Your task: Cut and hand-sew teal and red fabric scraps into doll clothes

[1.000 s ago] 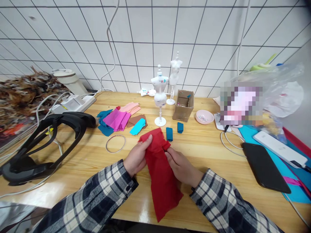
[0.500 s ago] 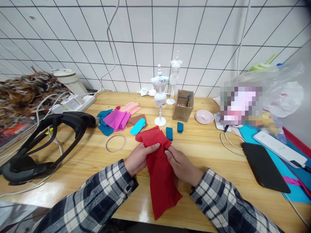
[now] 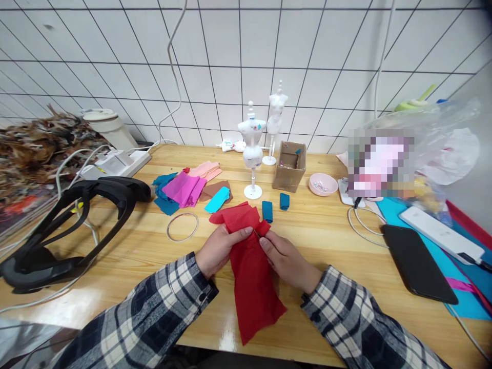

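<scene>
A piece of red crepe paper (image 3: 255, 287) hangs between my hands above the table's front edge, its wide end toward me. My left hand (image 3: 219, 248) pinches its left side, thumb on top and fingers underneath. At the paper's right edge, my right hand (image 3: 288, 256) is closed round a small thin dark-tipped tool (image 3: 257, 233); most of it is hidden in the fingers, so its kind is unclear. The tip lies against the paper by my left thumb, where a flap stands up. Two folded teal pieces (image 3: 267, 211) lie just beyond the paper.
Two white mini dress forms (image 3: 252, 148), a cardboard box (image 3: 289, 166) and a pink bowl of small beads (image 3: 323, 184) stand at the back. Coloured paper pieces (image 3: 184, 189) and a thin hoop (image 3: 168, 230) lie left, by a black headset (image 3: 88, 256). A phone (image 3: 421, 264) lies right.
The red paper has shifted slightly at its top, and the flap by my right fingers has parted more from the rest. Both hands stay almost in place.
</scene>
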